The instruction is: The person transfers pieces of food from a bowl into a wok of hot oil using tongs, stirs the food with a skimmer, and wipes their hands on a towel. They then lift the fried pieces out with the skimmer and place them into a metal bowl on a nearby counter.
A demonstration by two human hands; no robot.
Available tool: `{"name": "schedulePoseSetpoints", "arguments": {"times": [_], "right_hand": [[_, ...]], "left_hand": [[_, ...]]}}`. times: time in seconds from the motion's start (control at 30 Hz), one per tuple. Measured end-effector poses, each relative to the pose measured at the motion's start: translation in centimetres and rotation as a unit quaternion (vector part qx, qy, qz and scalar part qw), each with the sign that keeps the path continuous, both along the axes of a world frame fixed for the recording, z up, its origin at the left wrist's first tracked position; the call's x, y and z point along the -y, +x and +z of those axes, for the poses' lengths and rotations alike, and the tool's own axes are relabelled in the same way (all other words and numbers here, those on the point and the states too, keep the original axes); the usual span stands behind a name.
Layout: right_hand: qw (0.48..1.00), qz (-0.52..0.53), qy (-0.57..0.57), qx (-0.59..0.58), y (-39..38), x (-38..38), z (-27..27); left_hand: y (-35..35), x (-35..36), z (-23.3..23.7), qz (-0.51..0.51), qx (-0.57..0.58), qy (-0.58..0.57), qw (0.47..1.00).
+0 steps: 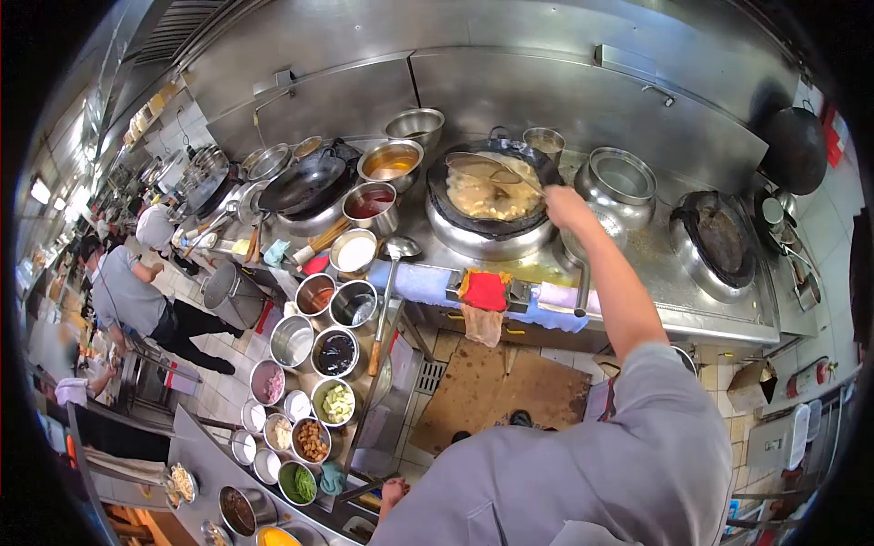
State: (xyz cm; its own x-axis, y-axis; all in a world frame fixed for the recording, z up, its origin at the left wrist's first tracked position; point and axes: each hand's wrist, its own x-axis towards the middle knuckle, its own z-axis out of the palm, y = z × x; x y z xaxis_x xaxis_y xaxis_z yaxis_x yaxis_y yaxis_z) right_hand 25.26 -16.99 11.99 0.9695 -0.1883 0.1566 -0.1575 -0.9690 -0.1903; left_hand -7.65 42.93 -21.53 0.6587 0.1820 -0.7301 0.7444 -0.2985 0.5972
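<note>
My right hand (566, 207) is closed around the handle of a ladle (506, 176), reaching over the wok's right rim. The ladle's bowl rests in the pale, bubbling liquid (482, 193) with light pieces in it, inside a black wok (439, 202) on the middle burner. Low in the view, beside my body, my left hand (395, 491) hangs near the counter edge with its fingers curled; whether it holds anything is too small to tell. A second ladle (390, 291) with a wooden handle lies across the pots left of the burner.
Seasoning and ingredient pots, such as one of dark sauce (335, 352), crowd the left counter. A red cloth (485, 290) lies on the stove's front edge. A strainer (594, 235) sits right of the wok. Co-workers (130, 289) stand at far left.
</note>
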Motion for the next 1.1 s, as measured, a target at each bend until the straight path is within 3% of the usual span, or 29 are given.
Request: {"name": "schedulePoseSetpoints", "arguments": {"times": [0.07,0.13,0.27,0.33,0.37,0.4,0.47,0.53,0.6,0.67,0.77,0.83,0.9,0.97,1.03,1.1], "right_hand": [[0.994,-0.027,0.094,0.042,-6.7,-3.4,2.6],[0.99,-0.035,0.134,0.037,-8.8,-4.6,0.7],[0.985,-0.025,0.17,0.003,-3.8,-3.5,-7.0],[0.978,-0.022,0.206,0.024,-2.7,-3.2,-7.5],[0.972,-0.044,0.223,0.06,-2.2,-2.9,-7.0],[0.964,-0.064,0.239,0.093,-1.7,-2.9,-6.8],[0.963,-0.11,0.214,0.122,-1.9,-2.9,-6.3],[0.968,-0.11,0.189,0.125,-0.9,-1.6,-7.3],[0.942,-0.158,0.289,0.058,1.1,0.5,-8.7],[0.931,-0.168,0.317,0.06,2.9,2.6,-10.1],[0.905,-0.191,0.365,0.106,4.8,2.1,-8.0],[0.923,-0.192,0.312,0.119,5.9,1.3,-6.9],[0.902,-0.203,0.362,0.119,5.7,0.3,-4.8],[0.933,-0.167,0.308,-0.076,8.9,3.1,-5.6],[0.88,-0.141,0.453,-0.012,11.6,6.5,-7.5],[0.833,-0.191,0.516,0.057,11.9,5.6,-7.0]], "left_hand": [[0.0,-2.1,-5.7,-0.025,-0.015,0.011,1.0],[0.6,-3.9,-11.3,-0.078,-0.019,0.016,0.997],[3.3,-4.7,-12.2,-0.226,0.016,0.082,0.97],[5.5,-4.0,-12.3,-0.304,0.048,0.116,0.944],[7.1,-4.0,-11.2,-0.267,0.051,0.076,0.959],[8.9,-2.9,-8.8,-0.142,0.032,-0.026,0.989],[11.3,0.2,-2.3,0.02,0.034,-0.148,0.988],[13.1,1.8,-0.8,0.016,0.054,-0.136,0.989],[12.7,2.5,0.2,0.009,0.076,-0.123,0.989],[12.3,3.3,0.7,-0.013,0.079,-0.114,0.99],[9.4,1.9,-3.9,-0.012,0.06,-0.135,0.989],[6.5,1.9,-2.5,-0.143,0.072,-0.025,0.987],[3.7,1.2,-2.5,-0.133,0.055,0.006,0.99],[1.3,0.7,-3.2,-0.111,0.015,0.058,0.992],[0.8,0.9,-3.1,-0.091,-0.005,0.082,0.992],[0.0,1.1,-3.1,-0.019,0.007,0.035,0.999]]}}
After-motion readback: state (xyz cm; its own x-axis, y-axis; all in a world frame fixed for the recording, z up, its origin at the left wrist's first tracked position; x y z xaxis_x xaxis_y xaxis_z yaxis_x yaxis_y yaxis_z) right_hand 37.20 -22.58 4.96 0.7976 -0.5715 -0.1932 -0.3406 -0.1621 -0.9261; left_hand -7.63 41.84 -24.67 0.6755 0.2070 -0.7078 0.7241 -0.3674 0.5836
